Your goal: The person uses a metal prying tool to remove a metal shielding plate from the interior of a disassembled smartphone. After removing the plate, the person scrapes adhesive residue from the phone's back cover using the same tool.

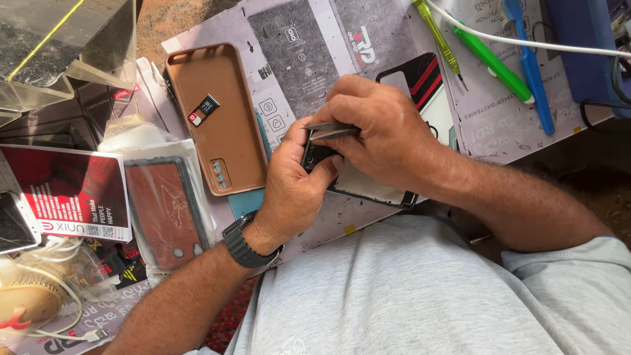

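The phone (358, 187) lies flat on the tabletop mat (499, 112) just in front of the person's chest, its dark edge showing below the hands while most of its body is hidden under them. The right hand (388, 135) is closed around a pair of tweezers (332, 130), pinching them with thumb and fingers so the thin metal arms point toward the phone's upper corner. The left hand (296, 187), with a dark watch (246, 243) on its wrist, is curled shut on that same corner, gripping the phone's end to steady it. What the tweezer tips touch cannot be told, as the fingers cover them. The risk here, as I judge it, is a slip: with both hands crowded over one corner, too much pressure could make the sharp tips skid and scratch or pierce a part inside, or flick a small piece off into the clutter. Just beside the hands, to the left, lies a brown phone case (220, 121), inside up, with a small card tray (204, 110) resting on it; a knock from the left forearm could send that tray sliding away. Farther out at the top right are a yellow-green screwdriver (439, 39), a green tool (493, 62), a blue brush (532, 72) and a white cable (526, 43), well apart from the work.
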